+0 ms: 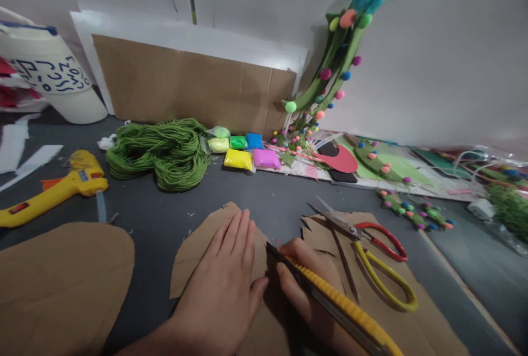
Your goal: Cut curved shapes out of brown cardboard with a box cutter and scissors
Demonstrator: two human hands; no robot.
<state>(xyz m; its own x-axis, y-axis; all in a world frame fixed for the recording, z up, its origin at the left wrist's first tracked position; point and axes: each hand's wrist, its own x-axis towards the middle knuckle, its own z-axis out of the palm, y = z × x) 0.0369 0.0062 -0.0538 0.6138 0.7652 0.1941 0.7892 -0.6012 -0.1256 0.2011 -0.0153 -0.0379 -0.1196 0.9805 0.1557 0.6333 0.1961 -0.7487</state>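
Observation:
My left hand (pixel 225 279) lies flat on a piece of brown cardboard (pixel 193 251), fingers stretched out and pointing away from me. Wrapped in the fingers of my right hand (pixel 309 279) is a yellow and black utility knife (pixel 342 304). Its dark blade end points up and left, at the right edge of that cardboard; whether it touches is hard to tell. Scissors (pixel 355 230) with one red and one yellow handle lie spread on another cardboard sheet (pixel 396 290), right of my right hand. The lower part of the cardboard under my hands is partly hidden.
A rounded cardboard piece (pixel 61 284) and a yellow glue gun (pixel 58 188) lie on the left. Behind are green yarn (pixel 165 152), colored clay packets (pixel 239 159), a leaning cardboard panel (pixel 193 86) and a pompom-covered green decoration (pixel 330 75). A white jug (pixel 58 70) stands back left.

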